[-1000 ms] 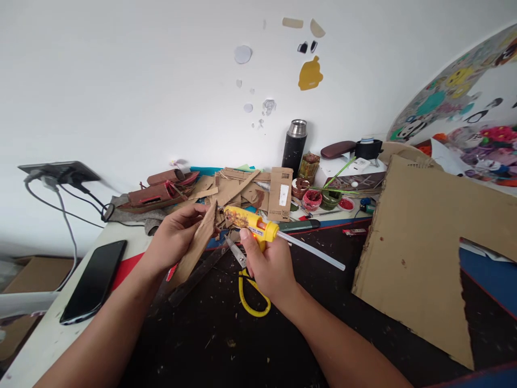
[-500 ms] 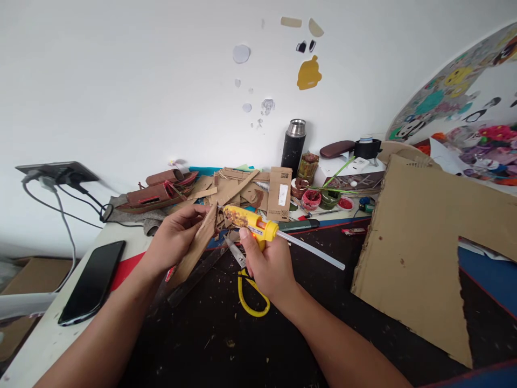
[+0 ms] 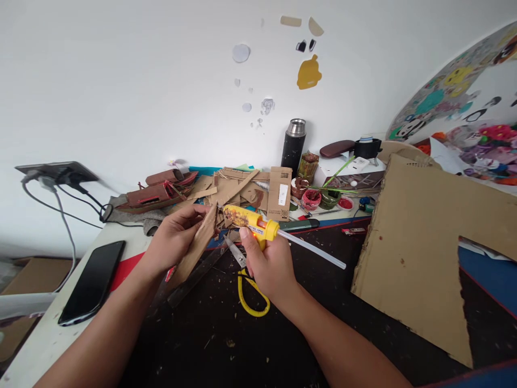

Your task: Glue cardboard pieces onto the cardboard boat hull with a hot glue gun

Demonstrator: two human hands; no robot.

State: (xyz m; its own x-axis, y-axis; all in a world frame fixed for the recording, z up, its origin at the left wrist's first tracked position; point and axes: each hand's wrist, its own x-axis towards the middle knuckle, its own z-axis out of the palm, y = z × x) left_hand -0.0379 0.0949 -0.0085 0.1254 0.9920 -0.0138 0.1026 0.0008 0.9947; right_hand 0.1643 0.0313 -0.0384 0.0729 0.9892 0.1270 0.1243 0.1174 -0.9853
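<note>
A yellow hot glue gun (image 3: pixel 242 216), stained brown along its barrel, is gripped in my right hand (image 3: pixel 270 264). Out of its back end sticks a long translucent glue stick (image 3: pixel 313 249). My left hand (image 3: pixel 174 236) pinches a narrow piece of cardboard (image 3: pixel 196 249), tilted up on its edge. The gun's nozzle is at the cardboard's upper end; whether they touch I cannot tell. Below the gun lie scissors with yellow handles (image 3: pixel 253 304), partly hidden behind my right hand. A dark ruler-like strip (image 3: pixel 197 275) rests beside the cardboard.
At the right leans a large cardboard sheet (image 3: pixel 407 258). Cardboard scraps (image 3: pixel 230 188) pile up at the back, near a black thermos (image 3: pixel 293 148) and open paint pots (image 3: pixel 311 199). A reddish-brown model (image 3: pixel 151 196) and a phone (image 3: pixel 93 283) are on the left.
</note>
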